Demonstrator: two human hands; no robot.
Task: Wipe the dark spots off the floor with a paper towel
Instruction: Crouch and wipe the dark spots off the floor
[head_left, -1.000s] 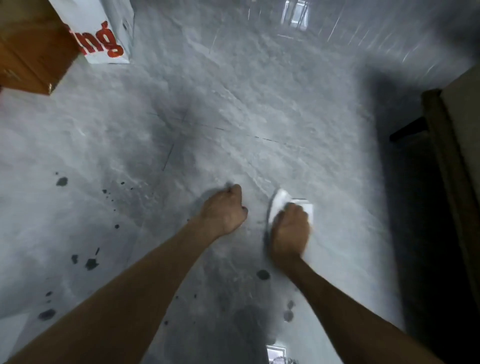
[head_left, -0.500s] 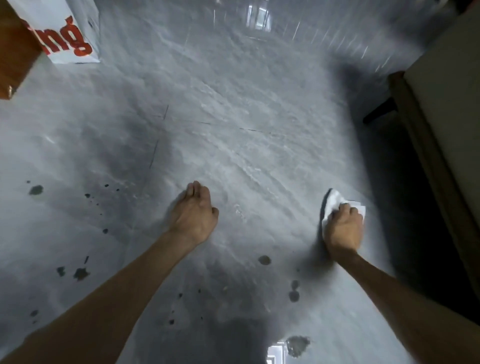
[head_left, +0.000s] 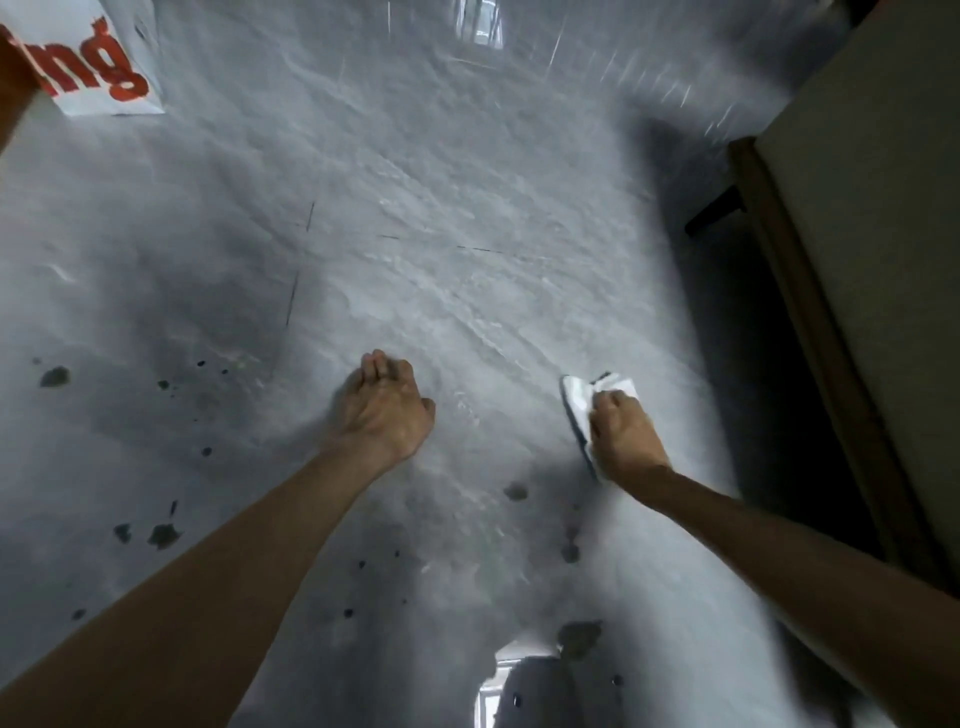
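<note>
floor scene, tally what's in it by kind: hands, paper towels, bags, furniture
bare hands: 2, left hand flat on the grey floor, right hand
crumpled white paper towel: 1
white bag with red lettering: 1
wooden-framed furniture: 1
total: 5

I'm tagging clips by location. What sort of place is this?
Probably a room in a home: a glossy grey tiled floor, wood-framed furniture along the right, and a white bag with red lettering. Which room, I cannot tell.
</note>
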